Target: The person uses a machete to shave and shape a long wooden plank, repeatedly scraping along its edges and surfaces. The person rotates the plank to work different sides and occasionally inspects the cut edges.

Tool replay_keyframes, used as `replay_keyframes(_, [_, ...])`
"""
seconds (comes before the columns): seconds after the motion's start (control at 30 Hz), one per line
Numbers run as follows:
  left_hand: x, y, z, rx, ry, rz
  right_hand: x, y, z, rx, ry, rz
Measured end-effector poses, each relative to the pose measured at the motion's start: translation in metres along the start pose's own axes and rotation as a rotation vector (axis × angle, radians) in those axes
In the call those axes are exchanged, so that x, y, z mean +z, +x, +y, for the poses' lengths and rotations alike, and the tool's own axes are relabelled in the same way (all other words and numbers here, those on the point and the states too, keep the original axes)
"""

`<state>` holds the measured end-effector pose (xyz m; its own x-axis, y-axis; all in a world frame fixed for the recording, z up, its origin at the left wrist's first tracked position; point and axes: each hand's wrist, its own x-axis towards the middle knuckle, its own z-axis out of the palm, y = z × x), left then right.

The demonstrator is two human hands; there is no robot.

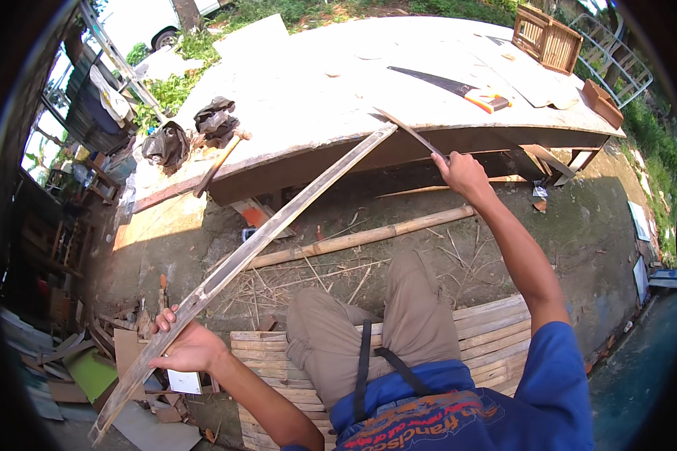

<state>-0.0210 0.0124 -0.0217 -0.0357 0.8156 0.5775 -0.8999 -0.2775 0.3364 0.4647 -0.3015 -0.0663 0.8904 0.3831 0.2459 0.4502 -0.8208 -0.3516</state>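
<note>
My left hand (192,347) is closed around the lower part of a long split bamboo strip (256,244). The strip slants up and to the right, its far end resting at the near edge of the white tabletop (293,90). My right hand (465,179) grips a knife (410,130), whose narrow blade points up and left over the table edge. The blade lies close beside the strip's far end; whether they touch I cannot tell. The knife's handle is mostly hidden in my fist.
On the table lie a handsaw (447,84), a hammer (222,164), black plastic bags (165,144) and a slatted crate (547,40). A bamboo pole (361,238) lies on the ground before my knees. I sit on a bamboo bench (493,334). Scrap pieces (90,368) crowd the lower left.
</note>
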Motion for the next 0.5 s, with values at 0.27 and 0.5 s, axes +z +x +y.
replay_keyframes(0.27, [-0.015, 0.009, -0.010, -0.160, 0.238, 0.479, 0.035, -0.106, -0.005, 0.038, 0.518, -0.044])
replay_keyframes(0.5, [-0.029, -0.001, -0.014, -0.260, 0.216, 0.571, 0.057, -0.204, -0.033, 0.305, 1.139, -0.204])
